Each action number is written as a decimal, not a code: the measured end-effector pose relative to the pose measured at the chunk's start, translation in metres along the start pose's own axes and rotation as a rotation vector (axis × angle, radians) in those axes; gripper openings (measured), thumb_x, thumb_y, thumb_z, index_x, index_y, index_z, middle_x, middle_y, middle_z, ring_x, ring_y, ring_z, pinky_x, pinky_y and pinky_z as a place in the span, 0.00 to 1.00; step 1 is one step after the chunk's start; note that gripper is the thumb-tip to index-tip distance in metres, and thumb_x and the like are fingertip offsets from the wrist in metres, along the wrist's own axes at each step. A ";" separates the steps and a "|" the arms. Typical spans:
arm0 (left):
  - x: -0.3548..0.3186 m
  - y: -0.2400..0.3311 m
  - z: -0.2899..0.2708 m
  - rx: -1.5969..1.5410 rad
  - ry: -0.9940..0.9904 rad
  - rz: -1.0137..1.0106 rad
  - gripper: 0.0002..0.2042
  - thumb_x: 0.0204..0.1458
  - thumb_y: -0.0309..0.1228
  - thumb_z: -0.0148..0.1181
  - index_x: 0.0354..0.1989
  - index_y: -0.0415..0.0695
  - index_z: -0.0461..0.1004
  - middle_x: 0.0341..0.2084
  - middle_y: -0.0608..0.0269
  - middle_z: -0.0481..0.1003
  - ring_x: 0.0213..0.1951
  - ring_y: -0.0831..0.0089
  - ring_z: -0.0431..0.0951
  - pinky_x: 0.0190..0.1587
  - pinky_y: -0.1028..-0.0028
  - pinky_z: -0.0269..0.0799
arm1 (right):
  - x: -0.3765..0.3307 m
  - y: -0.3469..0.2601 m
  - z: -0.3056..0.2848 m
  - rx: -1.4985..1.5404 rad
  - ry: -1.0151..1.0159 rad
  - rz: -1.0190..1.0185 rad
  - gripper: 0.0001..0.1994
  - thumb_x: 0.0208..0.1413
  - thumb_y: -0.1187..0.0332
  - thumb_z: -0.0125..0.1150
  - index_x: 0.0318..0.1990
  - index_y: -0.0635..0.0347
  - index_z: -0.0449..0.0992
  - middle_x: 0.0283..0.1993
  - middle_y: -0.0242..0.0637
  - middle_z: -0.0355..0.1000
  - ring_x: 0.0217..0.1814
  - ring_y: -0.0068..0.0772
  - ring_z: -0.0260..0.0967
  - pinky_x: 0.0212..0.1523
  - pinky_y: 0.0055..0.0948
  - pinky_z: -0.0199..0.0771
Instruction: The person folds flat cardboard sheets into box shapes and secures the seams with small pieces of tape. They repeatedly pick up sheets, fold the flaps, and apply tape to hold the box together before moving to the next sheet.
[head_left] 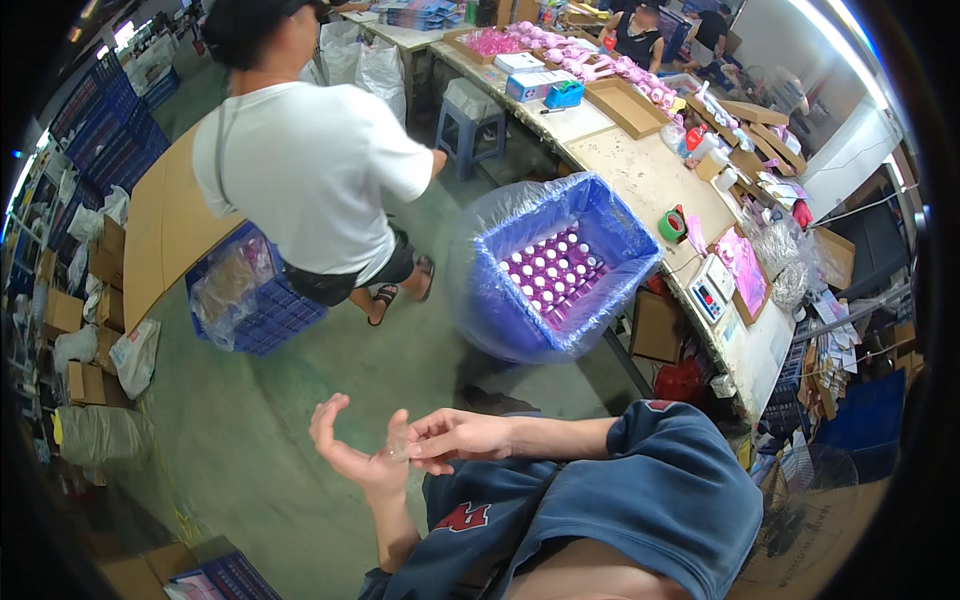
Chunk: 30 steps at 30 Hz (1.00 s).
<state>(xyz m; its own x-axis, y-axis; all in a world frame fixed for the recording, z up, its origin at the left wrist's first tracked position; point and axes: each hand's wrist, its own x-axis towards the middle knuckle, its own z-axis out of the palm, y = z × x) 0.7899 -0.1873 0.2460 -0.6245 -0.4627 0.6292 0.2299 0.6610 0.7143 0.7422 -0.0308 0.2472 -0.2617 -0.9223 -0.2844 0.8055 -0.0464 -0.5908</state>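
while a long, cream-topped table (620,165) runs down the right side, its surface scuffed and stained, a co-worker (310,150) in a white t-shirt stands beside a latticed blue basket (265,335) of hard plastic. near the table, in front of the hands, is a deeper blue crate (617,215), boxy and stiff, well apart from them. its clear liner (490,212) billows over the rim, thin, glossy and crinkled; a passing leg or sleeve could snag it, and a sharp tug might pull it loose and topple the purple bottles (545,268) inside, smooth and white-capped, set upright in close rows.

the left hand (368,465) is raised, palm spread, its fingers loosely curled and wide apart, with nothing visible in their hold. the right hand (445,438) brings thumb and forefinger together against the base of the left thumb; whether something small and clear is pinched there i cannot tell, and if so, a careless release could drop it. near the table's edge, a round green tape roll (672,223) could fall if nudged.
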 end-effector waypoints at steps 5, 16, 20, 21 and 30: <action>0.024 -0.012 0.000 -0.019 -0.058 0.065 0.33 0.46 0.39 0.75 0.57 0.39 0.64 0.46 0.54 0.73 0.51 0.56 0.72 0.62 0.52 0.60 | 0.012 -0.005 0.015 -0.066 0.138 -0.150 0.09 0.66 0.61 0.58 0.39 0.56 0.74 0.28 0.25 0.67 0.28 0.18 0.62 0.30 0.22 0.62; 0.097 -0.059 0.049 -0.091 0.016 -0.014 0.29 0.43 0.30 0.74 0.54 0.37 0.69 0.45 0.53 0.73 0.48 0.58 0.73 0.53 0.62 0.66 | 0.062 -0.076 -0.011 -0.137 0.223 -0.368 0.06 0.62 0.70 0.55 0.41 0.61 0.74 0.31 0.26 0.69 0.29 0.17 0.65 0.32 0.21 0.67; 0.135 -0.071 0.082 -0.074 0.071 -0.016 0.26 0.46 0.33 0.74 0.51 0.38 0.70 0.44 0.55 0.73 0.47 0.58 0.73 0.52 0.64 0.66 | 0.089 -0.115 -0.031 -0.156 0.198 -0.482 0.05 0.63 0.70 0.55 0.41 0.61 0.72 0.31 0.26 0.68 0.29 0.15 0.62 0.31 0.20 0.63; 0.147 -0.073 0.091 -0.067 0.073 0.002 0.26 0.46 0.33 0.74 0.51 0.38 0.70 0.44 0.55 0.73 0.47 0.58 0.72 0.52 0.63 0.66 | 0.092 -0.124 -0.035 -0.172 0.224 -0.486 0.05 0.63 0.70 0.55 0.41 0.61 0.72 0.31 0.26 0.68 0.28 0.15 0.62 0.31 0.19 0.63; 0.204 -0.098 0.146 -0.305 0.036 -0.183 0.21 0.56 0.36 0.66 0.51 0.36 0.70 0.42 0.53 0.75 0.47 0.63 0.74 0.55 0.64 0.67 | 0.121 -0.202 -0.068 -0.329 0.160 -0.507 0.03 0.64 0.73 0.57 0.43 0.61 0.72 0.35 0.24 0.67 0.35 0.11 0.61 0.34 0.17 0.64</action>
<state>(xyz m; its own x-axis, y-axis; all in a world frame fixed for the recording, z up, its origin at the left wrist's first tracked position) 0.5313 -0.2598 0.2599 -0.6509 -0.5811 0.4886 0.3320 0.3609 0.8715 0.5118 -0.1073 0.2805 -0.6655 -0.7464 -0.0018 0.3610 -0.3197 -0.8760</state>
